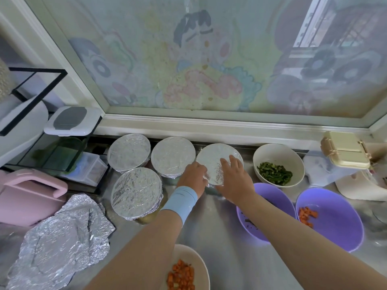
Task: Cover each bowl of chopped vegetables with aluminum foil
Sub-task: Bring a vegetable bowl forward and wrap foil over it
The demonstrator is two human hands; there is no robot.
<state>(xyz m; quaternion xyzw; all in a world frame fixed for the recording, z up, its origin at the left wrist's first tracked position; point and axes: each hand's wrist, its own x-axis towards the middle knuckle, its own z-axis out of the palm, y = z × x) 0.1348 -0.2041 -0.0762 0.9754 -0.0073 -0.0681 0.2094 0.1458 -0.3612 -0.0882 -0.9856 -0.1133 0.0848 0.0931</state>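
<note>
– Now, entry one. The bowl in work (216,158) sits at the back edge of the counter (226,248), roughly mid-length, with its top under foil (215,176). Your right hand (233,174) lies flat on top, fingers straight and slightly spread, pressing down.

– Noted. Your left hand (193,176), with a blue wristband (180,203) on the wrist, is at the near-left rim. Its fingers are curled over the edge and grip the foil there.

– Agreed. Left of that bowl, along the same back edge, you have two foiled bowls (172,156) (128,151) side by side. A third foiled bowl (136,192) stands just in front of them, toward the near edge.

– Uncovered items next. A cream bowl of chopped greens (293,155) stands just right of your bowl, also at the back edge. In front of it are two purple bowls. The left purple bowl (270,197) is partly under your right forearm and holds a few dark scraps. The right purple bowl (339,227) holds diced carrot.

– One more: a cream bowl of diced carrot (199,262) at the near edge, beside your left forearm and cut off by the frame.

– Last, a crumpled foil sheet (62,237) lies at the near-left corner, beside a pink plastic item (27,197). A beige latched box (345,152) is at the back-right corner.
</note>
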